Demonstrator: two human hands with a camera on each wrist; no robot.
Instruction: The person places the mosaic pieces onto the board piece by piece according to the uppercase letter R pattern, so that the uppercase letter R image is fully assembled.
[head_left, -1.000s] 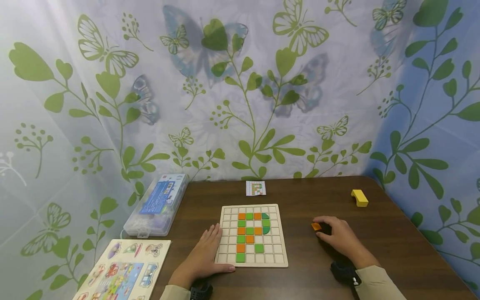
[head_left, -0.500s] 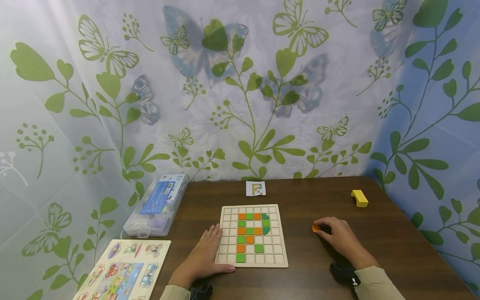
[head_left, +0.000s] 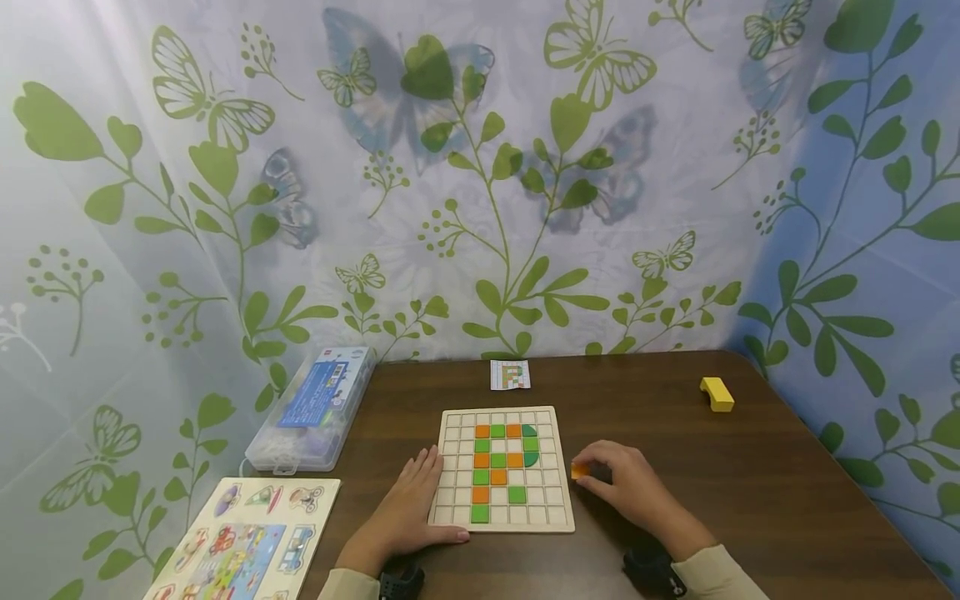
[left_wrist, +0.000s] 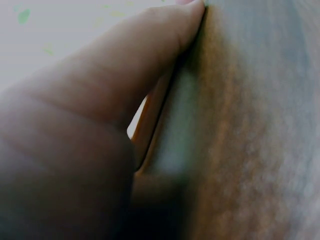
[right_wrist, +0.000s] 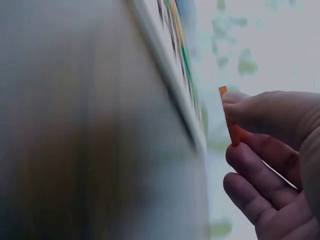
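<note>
A wooden grid board [head_left: 551, 492] lies on the table, with green and orange square tiles and two rounded dark green pieces set in its cells. My left hand [head_left: 401, 508] rests along the board's left edge, fingers straight and thumb at the near corner. Just right of the board, my right hand [head_left: 630, 483] pinches an orange tile [head_left: 580, 471] between thumb and fingers. In the right wrist view that orange tile [right_wrist: 229, 120] shows edge-on, clear of the board. The left wrist view shows the thumb [left_wrist: 145, 40] against the board's edge.
A small pattern card [head_left: 510, 375] lies behind the board. At the right stands a yellow arch block [head_left: 717, 395]. A clear plastic case [head_left: 315, 412] with a blue label and a wooden picture puzzle [head_left: 247, 533] are at the left. A printed curtain hangs behind the table [head_left: 637, 383].
My right hand has picked the orange tile up from the table and carried it left to the board's right edge. The left hand has stayed in place.
</note>
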